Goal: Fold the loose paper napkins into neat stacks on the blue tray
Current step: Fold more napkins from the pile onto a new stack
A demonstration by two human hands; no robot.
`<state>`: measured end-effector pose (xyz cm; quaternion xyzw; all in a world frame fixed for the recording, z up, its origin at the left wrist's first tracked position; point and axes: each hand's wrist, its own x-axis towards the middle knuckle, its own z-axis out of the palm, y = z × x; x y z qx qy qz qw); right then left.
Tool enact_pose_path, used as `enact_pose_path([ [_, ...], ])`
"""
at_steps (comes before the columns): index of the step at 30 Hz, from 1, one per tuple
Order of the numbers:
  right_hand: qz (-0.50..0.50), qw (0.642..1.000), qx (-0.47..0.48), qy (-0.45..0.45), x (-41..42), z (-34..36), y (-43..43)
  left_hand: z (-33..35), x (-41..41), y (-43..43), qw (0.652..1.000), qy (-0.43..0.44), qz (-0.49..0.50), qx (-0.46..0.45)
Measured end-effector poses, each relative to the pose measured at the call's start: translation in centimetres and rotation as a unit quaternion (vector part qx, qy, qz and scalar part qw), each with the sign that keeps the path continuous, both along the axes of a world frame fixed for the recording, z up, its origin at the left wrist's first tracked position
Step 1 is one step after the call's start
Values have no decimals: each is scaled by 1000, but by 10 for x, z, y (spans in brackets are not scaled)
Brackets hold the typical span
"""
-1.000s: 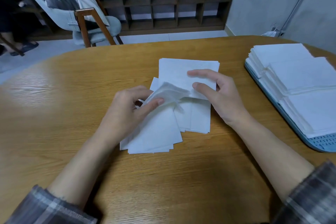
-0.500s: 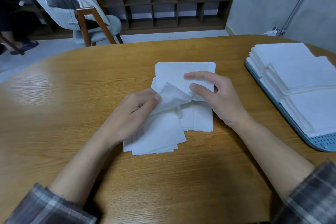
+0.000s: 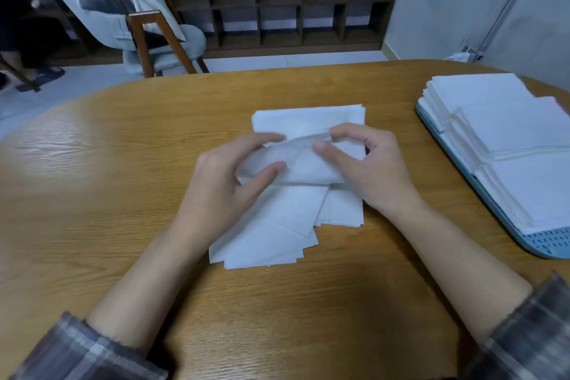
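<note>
left hand [image 3: 222,188] and right hand [image 3: 370,171] close together, fingers and thumbs in pinches

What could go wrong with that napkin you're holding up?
The thin napkin is pinched between the left hand and the right hand, so a hard tug might tear it or crease it crooked. The loose pile under it lies fanned out; brushing it could scatter sheets further.

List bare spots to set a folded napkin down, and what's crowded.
Free: table left of the left hand; the strip between the loose napkins and the blue tray. Crowded: centre, where it and the right hand pinch a napkin; tray mostly under stacks.
</note>
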<state>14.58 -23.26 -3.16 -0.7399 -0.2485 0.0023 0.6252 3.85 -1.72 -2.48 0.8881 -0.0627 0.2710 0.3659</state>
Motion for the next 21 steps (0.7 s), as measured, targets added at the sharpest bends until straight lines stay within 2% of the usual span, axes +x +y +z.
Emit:
enact_pose_path([
  [2,-15,999,30,29,4,4,-4,4,-1,4,997,7,9,-80],
  [5,69,990,81,90,0,6,-4,12,-1,4,982,-1,8,-188],
  [10,142,965,126,178,-11,5,7,8,2,1,976,22,32,-216],
  [15,149,964,120,187,-12,6,7,4,4,-2,963,37,66,-259],
  [21,131,971,101,172,-13,6,8,4,4,-6,959,54,72,-270],
])
